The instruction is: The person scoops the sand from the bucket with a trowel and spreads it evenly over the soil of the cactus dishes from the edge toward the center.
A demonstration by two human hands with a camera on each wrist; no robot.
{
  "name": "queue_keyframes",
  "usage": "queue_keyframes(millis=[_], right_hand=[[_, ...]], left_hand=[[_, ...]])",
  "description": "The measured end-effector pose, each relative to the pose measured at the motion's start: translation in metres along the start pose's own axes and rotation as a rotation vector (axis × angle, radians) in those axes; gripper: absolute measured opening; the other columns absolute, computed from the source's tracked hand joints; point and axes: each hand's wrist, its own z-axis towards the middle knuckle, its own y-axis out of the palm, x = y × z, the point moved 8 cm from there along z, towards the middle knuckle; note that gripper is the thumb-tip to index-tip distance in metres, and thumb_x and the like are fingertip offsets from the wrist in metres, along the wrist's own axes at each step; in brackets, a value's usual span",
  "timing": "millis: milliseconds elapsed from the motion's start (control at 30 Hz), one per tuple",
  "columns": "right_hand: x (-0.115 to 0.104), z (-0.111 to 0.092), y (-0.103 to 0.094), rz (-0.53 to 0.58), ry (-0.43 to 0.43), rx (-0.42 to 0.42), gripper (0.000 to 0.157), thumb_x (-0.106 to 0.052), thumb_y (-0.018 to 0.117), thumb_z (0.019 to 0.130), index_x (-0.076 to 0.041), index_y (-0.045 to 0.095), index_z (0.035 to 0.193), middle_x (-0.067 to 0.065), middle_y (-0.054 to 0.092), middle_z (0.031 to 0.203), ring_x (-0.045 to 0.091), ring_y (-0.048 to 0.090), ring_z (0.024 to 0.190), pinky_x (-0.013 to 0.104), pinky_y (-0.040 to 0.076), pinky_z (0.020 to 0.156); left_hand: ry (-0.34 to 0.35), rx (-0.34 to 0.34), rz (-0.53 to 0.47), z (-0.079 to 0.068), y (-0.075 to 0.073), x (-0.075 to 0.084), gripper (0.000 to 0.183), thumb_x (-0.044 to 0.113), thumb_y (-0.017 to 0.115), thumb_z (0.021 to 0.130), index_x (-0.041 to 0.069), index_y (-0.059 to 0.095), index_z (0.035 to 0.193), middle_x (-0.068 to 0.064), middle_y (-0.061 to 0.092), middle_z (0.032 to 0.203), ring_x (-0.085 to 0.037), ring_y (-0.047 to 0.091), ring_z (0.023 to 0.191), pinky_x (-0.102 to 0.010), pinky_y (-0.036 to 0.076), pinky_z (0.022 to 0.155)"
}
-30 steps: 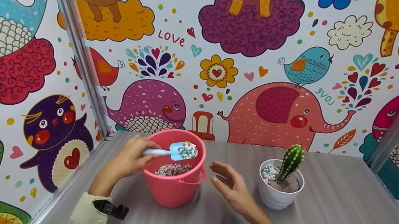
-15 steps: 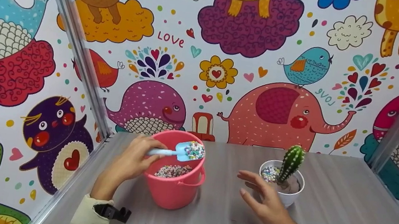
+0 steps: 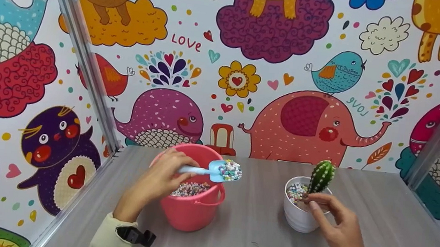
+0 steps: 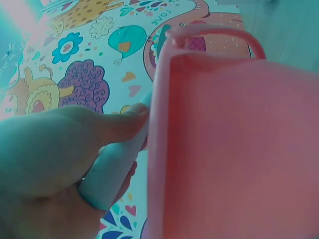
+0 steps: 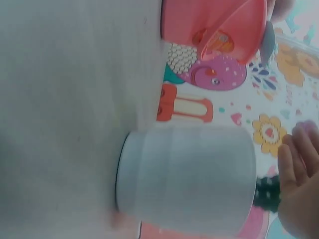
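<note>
My left hand (image 3: 161, 173) grips the handle of a light blue toy shovel (image 3: 216, 170) heaped with small multicoloured pebbles (image 3: 231, 171). The shovel's blade reaches past the right rim of a pink bucket (image 3: 189, 215), which has more pebbles (image 3: 191, 189) inside. In the left wrist view, the thumb lies along the shovel handle (image 4: 112, 172), beside the bucket's wall (image 4: 239, 149). My right hand (image 3: 342, 228) is over the near right rim of a white pot (image 3: 301, 217), its fingertips at the base of a green cactus (image 3: 322, 176). Pebbles (image 3: 296, 192) cover the pot's left side.
All of this stands on a grey wood-grain table (image 3: 250, 243). Behind rises a wall printed with cartoon animals (image 3: 303, 120), and metal posts (image 3: 86, 62) edge its corners. The bucket's pink handle (image 3: 211, 199) hangs at its right front.
My right hand has moved right, from beside the bucket to the cactus pot. The left hand has carried the loaded shovel rightward, from over the bucket to past its rim.
</note>
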Motion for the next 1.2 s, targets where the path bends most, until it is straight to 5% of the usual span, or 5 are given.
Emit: queue_keyframes(millis=[233, 467, 667, 900, 1200], right_hand=[[0.024, 0.003, -0.03, -0.083, 0.116, 0.209, 0.015, -0.018, 0.066, 0.11, -0.007, 0.074, 0.114, 0.003, 0.074, 0.103, 0.008, 0.066, 0.093, 0.011, 0.05, 0.086], [0.052, 0.005, -0.036, -0.129, 0.226, 0.233, 0.025, -0.028, 0.066, 0.11, -0.009, 0.067, 0.127, -0.003, 0.069, 0.117, 0.001, 0.061, 0.108, 0.007, 0.046, 0.091], [0.063, 0.008, -0.027, -0.124, 0.26, 0.102, 0.053, -0.038, 0.068, 0.108, -0.008, 0.052, 0.149, 0.009, 0.057, 0.148, 0.018, 0.05, 0.137, 0.005, 0.038, 0.103], [0.078, 0.01, -0.013, -0.071, 0.319, -0.093, 0.089, -0.05, 0.072, 0.103, -0.006, 0.028, 0.166, 0.023, 0.034, 0.17, 0.047, 0.031, 0.16, 0.072, 0.029, 0.126], [0.097, 0.003, 0.005, -0.114, 0.461, -0.277, 0.12, -0.062, 0.078, 0.094, -0.018, -0.001, 0.175, 0.025, 0.007, 0.181, 0.057, 0.018, 0.162, 0.081, 0.021, 0.122]], left_hand=[[-0.038, -0.057, -0.05, 0.009, 0.015, 0.008, 0.018, 0.008, 0.084, 0.094, 0.008, 0.082, 0.112, -0.005, 0.08, 0.106, -0.023, 0.062, 0.108, -0.052, 0.054, 0.106], [-0.05, -0.099, -0.017, 0.02, 0.034, 0.019, 0.02, 0.019, 0.084, 0.096, 0.013, 0.083, 0.115, 0.001, 0.079, 0.106, -0.015, 0.055, 0.101, -0.041, 0.052, 0.096], [-0.027, -0.099, -0.008, 0.026, 0.043, 0.028, 0.021, 0.022, 0.084, 0.096, 0.013, 0.083, 0.116, 0.0, 0.079, 0.104, -0.017, 0.055, 0.1, -0.04, 0.052, 0.095], [0.01, -0.109, 0.0, 0.035, 0.054, 0.039, 0.018, 0.02, 0.081, 0.098, 0.01, 0.083, 0.114, -0.003, 0.081, 0.108, -0.02, 0.058, 0.105, -0.041, 0.051, 0.098], [0.004, -0.149, -0.001, 0.046, 0.071, 0.047, 0.019, 0.024, 0.08, 0.099, 0.013, 0.084, 0.115, -0.001, 0.078, 0.108, -0.019, 0.057, 0.109, -0.041, 0.05, 0.1]])
